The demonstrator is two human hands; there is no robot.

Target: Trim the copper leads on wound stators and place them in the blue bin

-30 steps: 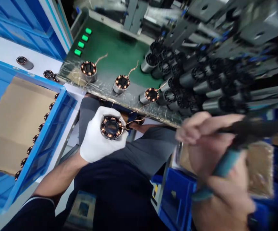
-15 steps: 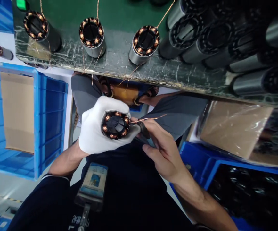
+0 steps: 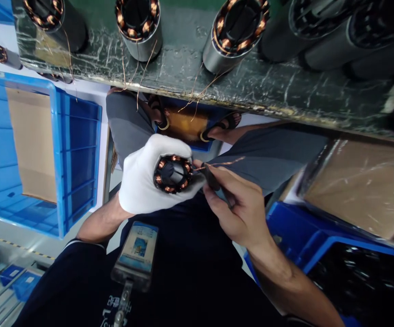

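The gloved left hand [image 3: 144, 177] wraps a copper-wound stator [image 3: 173, 174]; at its three o'clock, the right hand [image 3: 243, 206] grips a pliers-like tool [image 3: 212, 177] beside the twisted copper lead [image 3: 233, 161]. Slipping or tugging could nick or snap the lead.

I count two hands on my feed: one gloved left hand [image 3: 140, 179] and one bare right hand [image 3: 241, 206]. With them I have one held core [image 3: 173, 174], one copper lead [image 3: 229, 162] and one tool [image 3: 212, 178]. Three wound cores [image 3: 137, 22] sit along the near edge of the bench [image 3: 181, 59]; beside these I get at least three dark cores [image 3: 333, 52], the rest too shadowed for me to number. One small core [image 3: 7, 56] lies at far left. I also tally one open crate [image 3: 81, 159], one cardboard sheet [image 3: 33, 145], one badge [image 3: 138, 247] and two sandals [image 3: 230, 121].
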